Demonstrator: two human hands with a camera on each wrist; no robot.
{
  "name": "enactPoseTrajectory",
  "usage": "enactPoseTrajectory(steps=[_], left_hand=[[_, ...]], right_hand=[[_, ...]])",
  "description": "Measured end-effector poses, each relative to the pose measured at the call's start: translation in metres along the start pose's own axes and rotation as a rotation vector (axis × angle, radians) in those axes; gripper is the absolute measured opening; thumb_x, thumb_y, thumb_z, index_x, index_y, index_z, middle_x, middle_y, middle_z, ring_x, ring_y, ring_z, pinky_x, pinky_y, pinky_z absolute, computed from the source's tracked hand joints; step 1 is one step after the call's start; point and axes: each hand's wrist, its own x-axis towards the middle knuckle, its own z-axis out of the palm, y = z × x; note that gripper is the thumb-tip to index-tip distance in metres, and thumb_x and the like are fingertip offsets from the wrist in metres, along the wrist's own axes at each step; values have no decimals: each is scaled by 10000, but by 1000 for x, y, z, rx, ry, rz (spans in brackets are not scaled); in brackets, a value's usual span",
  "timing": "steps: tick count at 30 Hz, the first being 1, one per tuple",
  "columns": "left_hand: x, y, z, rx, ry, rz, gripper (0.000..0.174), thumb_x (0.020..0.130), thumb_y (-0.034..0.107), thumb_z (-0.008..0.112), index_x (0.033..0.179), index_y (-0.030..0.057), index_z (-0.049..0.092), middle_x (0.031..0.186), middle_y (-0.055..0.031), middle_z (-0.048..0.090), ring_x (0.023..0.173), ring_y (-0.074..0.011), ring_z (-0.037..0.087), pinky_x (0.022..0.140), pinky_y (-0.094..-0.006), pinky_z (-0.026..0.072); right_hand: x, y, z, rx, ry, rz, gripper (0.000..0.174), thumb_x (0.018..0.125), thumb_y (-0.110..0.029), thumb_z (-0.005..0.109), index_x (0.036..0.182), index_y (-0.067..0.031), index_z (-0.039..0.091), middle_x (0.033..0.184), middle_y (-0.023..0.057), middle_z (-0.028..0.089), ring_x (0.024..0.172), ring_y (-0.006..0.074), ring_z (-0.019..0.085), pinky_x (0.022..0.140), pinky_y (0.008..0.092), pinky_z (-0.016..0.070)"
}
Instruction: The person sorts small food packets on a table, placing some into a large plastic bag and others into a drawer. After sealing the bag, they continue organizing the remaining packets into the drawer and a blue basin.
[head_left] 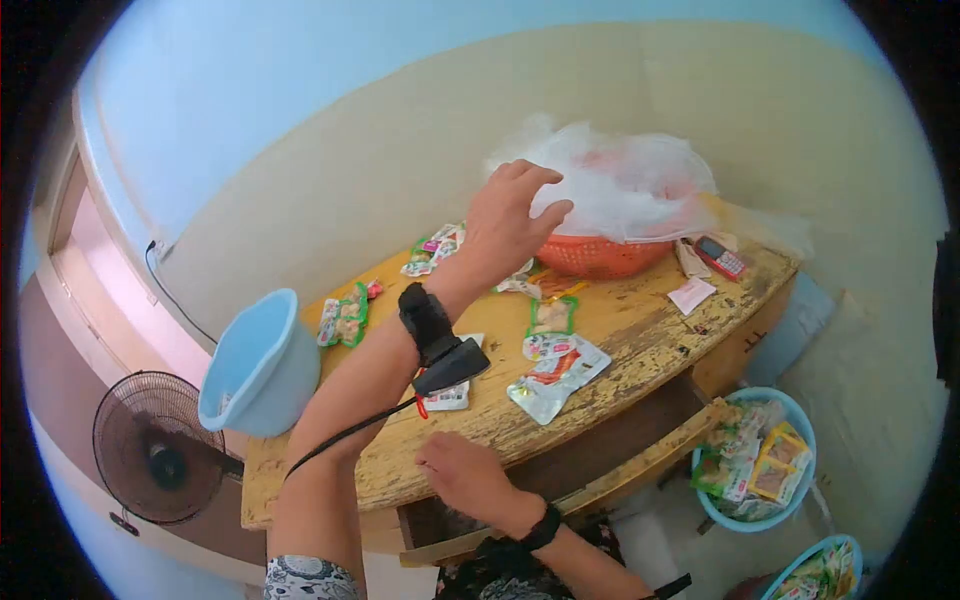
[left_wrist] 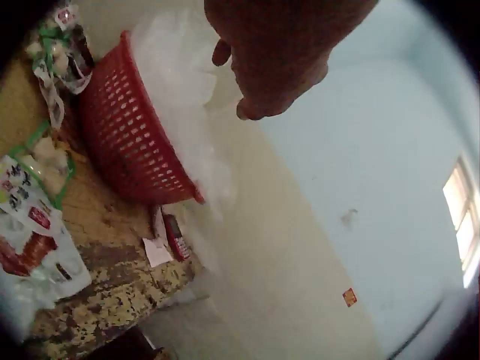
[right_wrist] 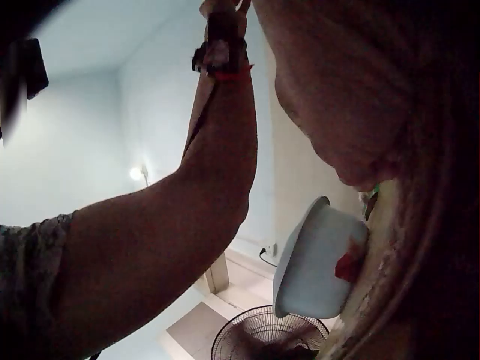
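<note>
In the head view my left hand [head_left: 510, 215] is raised beside the white plastic bag [head_left: 625, 180] that lies over a red basket [head_left: 600, 258]; its fingers are spread and slightly bent, holding nothing. The left wrist view has that hand [left_wrist: 277, 60] above the basket [left_wrist: 131, 131] and bag [left_wrist: 176, 67], apart from both. My right hand [head_left: 468, 480] hovers at the table's front edge over the partly open drawer [head_left: 590, 450], its fingers bent; whether it holds anything is hidden. Food packets [head_left: 562, 378] lie on the worn yellow table [head_left: 640, 340].
A light blue basin [head_left: 262, 365] stands at the table's left end, with a fan [head_left: 160, 450] beyond it. A red phone [head_left: 720, 258] lies at the right rear. Tubs of packets [head_left: 755, 515] stand on the floor to the right.
</note>
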Motion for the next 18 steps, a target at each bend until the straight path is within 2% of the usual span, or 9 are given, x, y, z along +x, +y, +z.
enactPoseTrajectory(steps=[1,4,7,10,12,13,16,18], left_hand=[[5,4,12,-51,-6,-20,289,909,239,751,1138,68,707,1101,-142,674,993,-299,648,779,-410,554],[15,21,41,-73,-8,80,331,887,241,766,1158,62,703,1139,-143,670,1049,-314,631,865,-437,542],[26,33,63,-8,40,149,378,866,242,778,1192,70,696,1169,-135,667,1096,-325,611,927,-442,522],[36,44,74,-10,52,198,325,858,222,774,1134,60,718,1162,-136,675,1113,-332,600,921,-442,515],[38,34,83,129,-71,144,272,869,211,759,1077,40,727,1133,-139,688,1066,-326,620,896,-436,521],[39,29,88,197,-131,118,249,874,206,752,1049,29,731,1118,-141,695,1042,-323,631,884,-433,524],[40,18,91,-33,96,-177,179,908,194,719,936,17,732,1046,-116,722,909,-274,672,800,-399,548],[49,-1,76,-250,193,-321,187,948,200,690,966,15,715,1042,-105,730,848,-236,683,745,-359,559]], right_hand=[[-1,1,1,-2,-10,8,102,924,-141,622,1013,-90,620,980,107,612,983,342,625,792,457,541],[1,-1,1,3,-35,22,112,921,-148,609,1016,-89,622,1000,108,607,1006,335,617,805,455,542],[0,-4,-2,12,-19,3,109,917,-143,599,1003,-78,617,1019,114,605,1020,329,614,823,447,538],[-2,5,10,-20,23,-78,97,905,-121,592,983,-68,611,1018,115,602,1008,326,608,844,434,531],[-2,7,13,-84,25,-144,94,890,-102,589,973,-64,612,1006,109,599,989,326,601,861,423,525],[-2,5,11,-32,28,-109,96,881,-95,590,967,-62,618,1000,106,599,983,322,598,866,419,522],[-3,0,6,38,41,-29,102,861,-79,593,952,-59,634,985,97,598,978,312,591,881,411,515],[-4,-1,10,-10,42,-22,102,856,-78,596,946,-59,640,982,93,601,991,310,589,891,410,511]])
